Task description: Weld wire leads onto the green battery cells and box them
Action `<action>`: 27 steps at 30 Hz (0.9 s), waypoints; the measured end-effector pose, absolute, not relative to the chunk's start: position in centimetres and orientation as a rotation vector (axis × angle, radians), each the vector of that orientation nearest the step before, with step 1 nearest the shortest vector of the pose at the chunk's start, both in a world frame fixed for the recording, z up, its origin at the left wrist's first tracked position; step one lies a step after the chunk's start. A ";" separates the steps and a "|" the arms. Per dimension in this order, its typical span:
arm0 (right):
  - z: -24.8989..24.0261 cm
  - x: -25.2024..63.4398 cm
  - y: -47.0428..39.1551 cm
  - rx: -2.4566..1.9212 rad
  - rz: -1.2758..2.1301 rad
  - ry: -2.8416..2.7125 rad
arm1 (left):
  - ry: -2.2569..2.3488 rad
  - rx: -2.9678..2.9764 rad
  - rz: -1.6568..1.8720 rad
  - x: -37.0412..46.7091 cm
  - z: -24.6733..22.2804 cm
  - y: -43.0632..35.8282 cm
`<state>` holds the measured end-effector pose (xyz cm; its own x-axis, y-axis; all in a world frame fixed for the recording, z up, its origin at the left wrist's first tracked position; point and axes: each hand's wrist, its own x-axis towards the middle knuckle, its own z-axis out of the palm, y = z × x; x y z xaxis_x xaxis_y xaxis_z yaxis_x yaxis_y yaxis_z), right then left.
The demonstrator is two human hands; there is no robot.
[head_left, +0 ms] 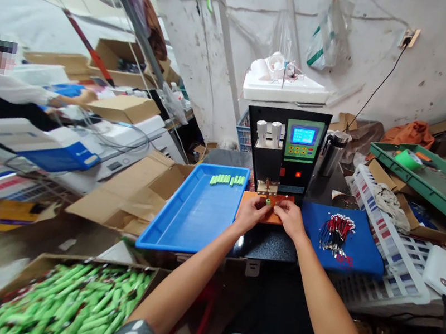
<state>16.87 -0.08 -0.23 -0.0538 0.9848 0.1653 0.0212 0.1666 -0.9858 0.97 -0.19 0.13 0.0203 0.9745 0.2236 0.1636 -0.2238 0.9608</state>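
My left hand (pixel 252 212) is closed, its fingertips against a small green battery cell (pixel 268 202) on the orange work plate (pixel 248 197). Just right of the cell, my right hand (pixel 290 216) is pinched; what lies between its fingers is too small to make out. Both hands are directly below the electrodes of a black spot welder (pixel 266 165) with a lit blue screen. Several green cells (pixel 221 179) lie in rows at the far end of a blue tray (pixel 195 208), left of my hands. To the right, a bundle of red and black wires with white connectors (pixel 337 233) rests on a blue mat (pixel 362 251).
A carton of many green cells (pixel 74 301) stands at lower left. Beyond the mat are a white plastic basket (pixel 397 268), a white power bank (pixel 443 272) and a green tray (pixel 427 182). A steel flask (pixel 334 153) stands beside the welder. Another person (pixel 1 92) works at far left.
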 end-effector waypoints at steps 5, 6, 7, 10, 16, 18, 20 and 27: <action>-0.1 17.6 -3.1 -1.038 1.318 -1.118 | 1.162 1.465 1.270 1.0 2.1 -2.2; 0.0 17.5 -3.7 -1.030 1.348 -1.117 | 1.154 1.445 1.261 1.0 2.5 -2.6; 0.0 17.4 -4.3 -1.025 1.374 -1.127 | 1.151 1.419 1.256 1.0 2.8 -3.0; 0.1 16.7 -5.4 -0.997 1.462 -1.138 | 1.162 1.318 1.290 1.2 3.6 -3.9; 0.1 14.1 -6.0 -0.852 1.605 -1.065 | 1.113 1.247 1.352 1.8 4.3 -5.0; 0.0 13.4 -6.0 -0.842 1.582 -1.063 | 1.112 1.269 1.356 1.9 4.1 -5.1; -0.1 13.0 -6.1 -0.855 1.536 -1.087 | 1.119 1.295 1.363 2.0 3.8 -5.2; 0.1 14.9 -6.8 -0.881 1.534 -1.281 | 1.126 1.309 1.350 1.4 2.6 -4.8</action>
<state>14.86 -6.80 0.13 -0.3190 0.9472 0.0338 -0.2019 -0.0331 -0.9788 1.38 -4.79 2.56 -0.0174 0.9862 0.1645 -0.0157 -0.1648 0.9862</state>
